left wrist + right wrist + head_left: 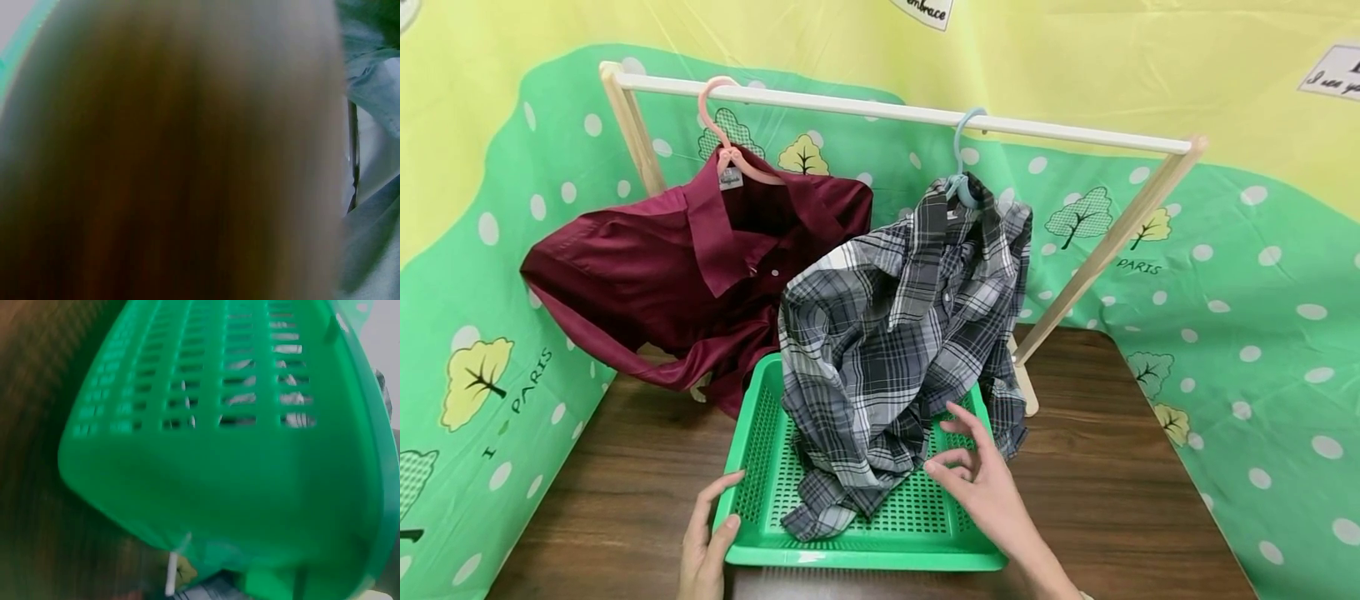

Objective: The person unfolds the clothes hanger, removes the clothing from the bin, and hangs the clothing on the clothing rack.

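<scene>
My left hand (703, 537) is at the left rim of a green plastic basket (865, 557), its index finger and thumb touching the edge. Over the basket's right side hovers my right hand (981, 487), fingers bent loosely, with nothing visible between them. Close to its fingertips hangs a grey plaid shirt (880, 358) on a light blue hanger (958, 142); the shirt's lower part drapes into the basket. The right wrist view shows the basket's slotted outer wall (219, 462). A brown blur fills most of the left wrist view.
A white rail (850, 100) on wooden posts (1105, 258) spans the back. On its left, a maroon shirt (647, 258) hangs from a pink hanger (711, 108), bulging leftward behind the basket. Underneath is a dark wooden table (1112, 500), with patterned cloth (1247, 292) around it.
</scene>
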Tool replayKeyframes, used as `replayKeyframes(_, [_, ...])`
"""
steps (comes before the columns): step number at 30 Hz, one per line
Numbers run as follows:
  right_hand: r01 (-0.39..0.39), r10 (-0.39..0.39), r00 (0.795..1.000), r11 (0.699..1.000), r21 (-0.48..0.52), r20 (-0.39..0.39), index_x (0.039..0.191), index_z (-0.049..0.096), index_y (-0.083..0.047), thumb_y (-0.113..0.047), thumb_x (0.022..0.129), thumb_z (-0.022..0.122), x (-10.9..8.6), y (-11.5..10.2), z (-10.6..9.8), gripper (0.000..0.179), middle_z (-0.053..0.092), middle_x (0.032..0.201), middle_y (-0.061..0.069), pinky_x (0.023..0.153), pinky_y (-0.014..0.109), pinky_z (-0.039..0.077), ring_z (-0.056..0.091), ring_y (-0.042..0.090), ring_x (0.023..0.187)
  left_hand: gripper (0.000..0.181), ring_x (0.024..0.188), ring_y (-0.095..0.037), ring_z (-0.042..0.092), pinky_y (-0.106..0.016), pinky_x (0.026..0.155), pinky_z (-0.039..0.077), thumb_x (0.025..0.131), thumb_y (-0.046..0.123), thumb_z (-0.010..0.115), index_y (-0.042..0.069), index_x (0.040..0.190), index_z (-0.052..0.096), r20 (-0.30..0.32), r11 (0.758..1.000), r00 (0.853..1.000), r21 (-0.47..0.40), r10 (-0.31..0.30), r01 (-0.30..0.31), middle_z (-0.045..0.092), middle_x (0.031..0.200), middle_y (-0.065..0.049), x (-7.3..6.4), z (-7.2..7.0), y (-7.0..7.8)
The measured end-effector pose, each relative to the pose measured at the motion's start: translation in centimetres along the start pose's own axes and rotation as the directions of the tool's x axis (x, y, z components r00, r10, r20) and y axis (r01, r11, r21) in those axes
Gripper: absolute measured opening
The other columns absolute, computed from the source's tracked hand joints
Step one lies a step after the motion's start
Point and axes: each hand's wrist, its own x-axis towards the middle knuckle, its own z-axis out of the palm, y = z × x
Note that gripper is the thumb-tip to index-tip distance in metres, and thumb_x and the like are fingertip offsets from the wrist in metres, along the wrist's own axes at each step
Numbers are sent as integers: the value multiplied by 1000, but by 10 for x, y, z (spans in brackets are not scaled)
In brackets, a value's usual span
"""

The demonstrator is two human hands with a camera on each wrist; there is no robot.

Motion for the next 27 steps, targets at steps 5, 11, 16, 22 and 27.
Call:
replayKeyframes(5, [-89,85,995,994,67,61,177,29,-11,2,100,79,2,-1,8,93,39,168,28,75,21,57,75,7,97,46,132,2,64,-11,105,49,101,-13,48,-9,145,62,-10,1000,1000,0,-6,6,72,144,17,0,0,0])
replayKeyframes(11, [-193,184,979,976,97,88,180,20,-15,-4,103,78,5,5,11,97,21,183,25,82,24,60,75,9,101,43,128,1,65,-11,103,50,104,-9,48,-8,145,62,-10,1000,1000,2,-15,15,72,144,17,0,0,1])
replayKeyframes(16, [-238,220,956,968,73,194,182,2,-16,-14,109,75,8,9,10,104,36,176,34,99,39,65,81,29,106,46,126,0,66,-11,103,50,102,-13,47,-9,145,62,-5,1000,1000,-12,-1,1,72,144,16,0,1,0])
replayKeyframes(22, [-256,234,918,966,28,320,181,-16,-18,-20,113,69,10,12,9,108,47,166,40,94,40,65,78,29,95,47,129,1,65,-11,104,49,100,-14,47,-9,145,62,-2,1000,1000,-7,5,-5,72,145,16,0,1,-1])
replayKeyframes(27, [-302,240,882,948,95,406,179,-22,-24,-20,116,64,11,12,8,107,2,183,40,96,45,68,80,39,105,47,130,1,64,-11,106,49,100,-13,47,-9,144,63,-17,1000,1000,-5,-2,2,72,144,16,0,1,-1])
